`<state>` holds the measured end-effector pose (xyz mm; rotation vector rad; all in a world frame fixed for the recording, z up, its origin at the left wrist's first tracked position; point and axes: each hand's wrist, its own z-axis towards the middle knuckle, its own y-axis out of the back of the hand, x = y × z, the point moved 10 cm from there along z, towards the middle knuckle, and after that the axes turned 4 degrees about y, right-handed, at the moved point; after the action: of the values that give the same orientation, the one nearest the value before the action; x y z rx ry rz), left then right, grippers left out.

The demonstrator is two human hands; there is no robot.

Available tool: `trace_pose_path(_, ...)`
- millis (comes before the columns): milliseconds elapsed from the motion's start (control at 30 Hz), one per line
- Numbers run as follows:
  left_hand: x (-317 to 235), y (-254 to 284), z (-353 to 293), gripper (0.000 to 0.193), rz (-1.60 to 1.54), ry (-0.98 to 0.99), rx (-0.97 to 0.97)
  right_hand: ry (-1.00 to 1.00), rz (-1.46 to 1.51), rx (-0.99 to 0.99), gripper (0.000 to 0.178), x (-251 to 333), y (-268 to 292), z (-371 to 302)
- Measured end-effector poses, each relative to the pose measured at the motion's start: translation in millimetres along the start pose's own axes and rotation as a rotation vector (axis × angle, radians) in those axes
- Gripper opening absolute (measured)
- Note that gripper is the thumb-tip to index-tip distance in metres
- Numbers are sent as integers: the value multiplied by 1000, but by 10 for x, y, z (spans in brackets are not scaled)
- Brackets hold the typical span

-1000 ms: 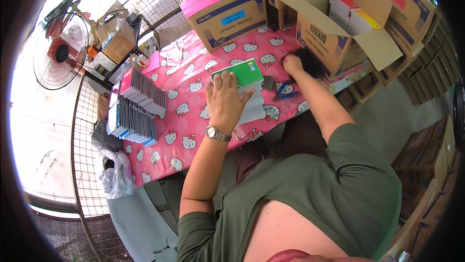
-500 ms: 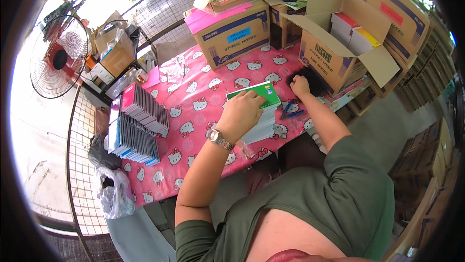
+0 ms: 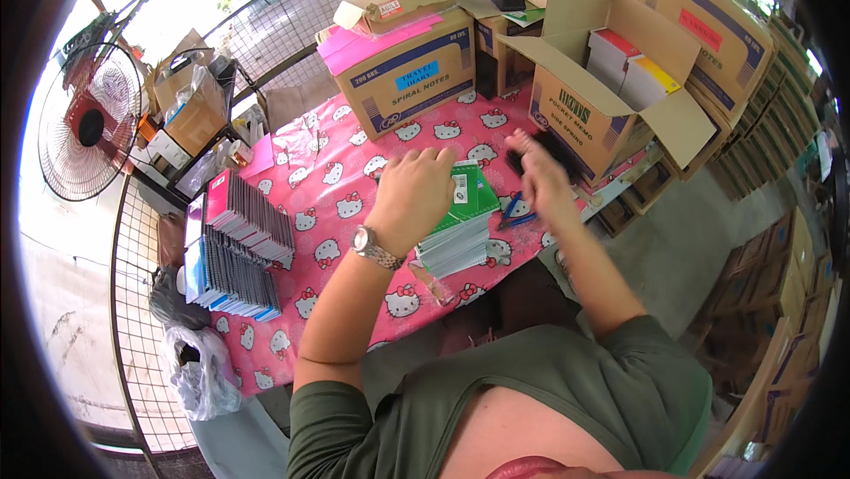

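A stack of notebooks with green covers (image 3: 478,191) stands near the table's front edge, a white barcode label showing on top. My left hand (image 3: 412,196), with a wristwatch, is at the stack's left side. Its fingers are curled, and what they grip is hidden beneath them. To the right of the stack, my right hand (image 3: 544,180) is raised and smeared by motion; whether it holds anything thin does not show. Next to it lies a dark pile (image 3: 556,150) by the open carton. A blue-handled tool (image 3: 515,213) rests between the stack and my right arm.
Bound notebooks (image 3: 235,271) stand in rows at the table's left. An open carton (image 3: 575,116) with small packs is at the right, and a closed carton (image 3: 407,81) at the back. A fan (image 3: 88,125) stands far left. Pink patterned cloth (image 3: 328,213) covers the table.
My right hand has left the dark pile and come toward me. My left hand has shifted left off the cover's middle, and a barcode label now shows there. The whole view has shifted slightly.
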<state>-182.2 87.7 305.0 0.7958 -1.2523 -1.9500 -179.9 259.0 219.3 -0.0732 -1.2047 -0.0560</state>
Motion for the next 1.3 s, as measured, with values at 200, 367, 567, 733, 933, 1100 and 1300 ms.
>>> trace_pose_path(200, -108, 31, -246, 19, 33, 73, -255, -115, 4, 415, 57, 198, -563, -306)
trace_pose_path(367, -120, 56, -233, 19, 42, 96, -212, 201, -109, 412, 42, 420, -316, 230)
trace_pose_path(567, -123, 55, -214, 19, 33, 180, -245, 472, -405, 431, 33, 644, -285, 340)
trace_pose_path(733, -153, 62, -214, 20, 70, 210, -251, 533, -374, 445, 34, 643, -267, 312)
trace_pose_path(933, -89, 35, -237, 20, 70, 195, -296, 408, -269, 511, 32, 611, -380, 330)
trace_pose_path(1100, -79, 34, -210, 21, 73, 159, -271, 480, -389, 544, 31, 683, -391, 270)
trace_pose_path(1300, -74, 36, -242, 21, 36, 114, -291, 467, -255, 524, 24, 647, -405, 224)
